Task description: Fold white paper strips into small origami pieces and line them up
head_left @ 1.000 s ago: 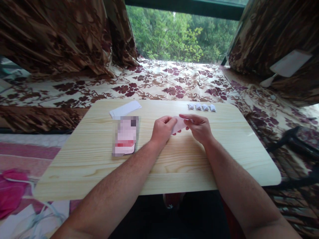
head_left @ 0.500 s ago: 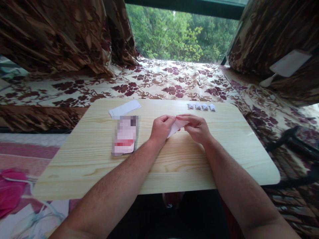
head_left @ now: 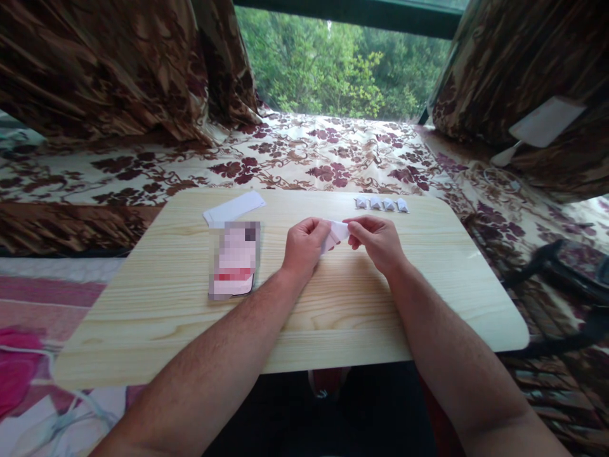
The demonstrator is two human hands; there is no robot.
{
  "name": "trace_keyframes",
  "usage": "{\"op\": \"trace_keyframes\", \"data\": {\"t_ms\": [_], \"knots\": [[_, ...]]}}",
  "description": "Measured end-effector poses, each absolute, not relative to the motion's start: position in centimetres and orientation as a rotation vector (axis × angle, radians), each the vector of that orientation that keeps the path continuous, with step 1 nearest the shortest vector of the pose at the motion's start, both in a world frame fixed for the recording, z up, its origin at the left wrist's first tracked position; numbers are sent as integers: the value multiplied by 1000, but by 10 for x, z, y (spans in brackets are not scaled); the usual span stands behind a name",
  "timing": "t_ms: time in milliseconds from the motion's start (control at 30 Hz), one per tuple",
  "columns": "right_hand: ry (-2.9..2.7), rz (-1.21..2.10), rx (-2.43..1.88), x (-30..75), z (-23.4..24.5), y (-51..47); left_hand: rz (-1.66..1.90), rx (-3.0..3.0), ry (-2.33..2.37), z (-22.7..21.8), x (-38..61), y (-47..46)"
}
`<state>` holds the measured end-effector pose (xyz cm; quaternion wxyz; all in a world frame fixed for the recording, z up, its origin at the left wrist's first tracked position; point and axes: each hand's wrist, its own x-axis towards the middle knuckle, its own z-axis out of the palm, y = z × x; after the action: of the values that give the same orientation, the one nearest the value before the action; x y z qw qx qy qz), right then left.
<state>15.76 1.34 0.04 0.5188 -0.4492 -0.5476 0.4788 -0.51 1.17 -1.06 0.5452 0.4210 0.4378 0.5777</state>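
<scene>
A small folded white piece of paper (head_left: 337, 233) is held between my two hands, just above the middle of the wooden table. My left hand (head_left: 307, 244) grips its left part, with the thumb on top and the fingers beneath. Its right corner is pinched between the thumb and fingers of my right hand (head_left: 378, 240). Beyond my right hand, several small folded white paper pieces (head_left: 375, 204) stand in a row. White paper strips (head_left: 235, 208) lie at the far left of the table.
A phone (head_left: 234, 260), partly pixelated, lies left of my left hand on the light wooden table (head_left: 190, 336). Behind the table is a ledge with a floral cloth (head_left: 328, 152). A dark chair-like frame (head_left: 556, 266) stands at the right.
My right hand has shifted from covering the paper to pinching its right corner, so more of the paper shows. The paper has turned to lie more level. The view has shifted slightly.
</scene>
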Motion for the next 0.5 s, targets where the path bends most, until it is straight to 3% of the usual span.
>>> {"op": "trace_keyframes", "data": {"t_ms": [500], "knots": [[-1244, 1133, -1087, 152, -1, 14, 1418, 931, 1002, -11, -3, 10]]}}
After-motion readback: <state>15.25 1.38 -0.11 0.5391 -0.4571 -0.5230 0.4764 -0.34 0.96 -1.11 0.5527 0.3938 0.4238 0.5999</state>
